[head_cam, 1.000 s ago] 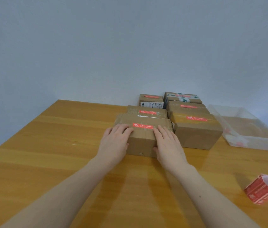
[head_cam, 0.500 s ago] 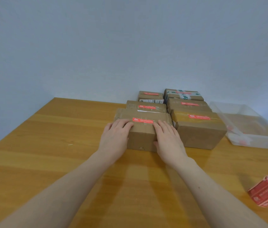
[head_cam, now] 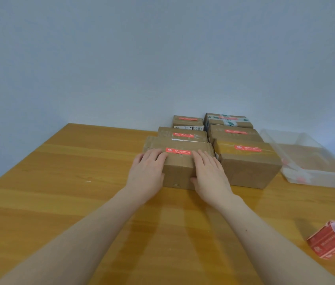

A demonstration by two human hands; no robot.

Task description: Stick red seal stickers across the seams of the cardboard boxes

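Observation:
Several cardboard boxes stand in two rows at the far side of the wooden table. The nearest left box (head_cam: 180,171) carries a red seal sticker (head_cam: 178,150) across its top seam. My left hand (head_cam: 148,173) lies flat over the box's near left edge, fingers straight, tips just left of the sticker. My right hand (head_cam: 209,173) lies flat over the near right part, fingers straight, thumb against the front face. The box to the right (head_cam: 248,169) also bears a red sticker (head_cam: 247,148). A roll of red seal stickers (head_cam: 330,239) lies on the table at the near right.
A clear plastic bin (head_cam: 314,173) with a few red scraps inside stands at the far right. Behind the near boxes, more boxes (head_cam: 234,133) with red stickers reach the pale wall. The wooden table (head_cam: 70,192) stretches to the left and front.
Both hands stay flat on the nearest box, which has slid slightly away towards the box behind it. The view has shifted a little.

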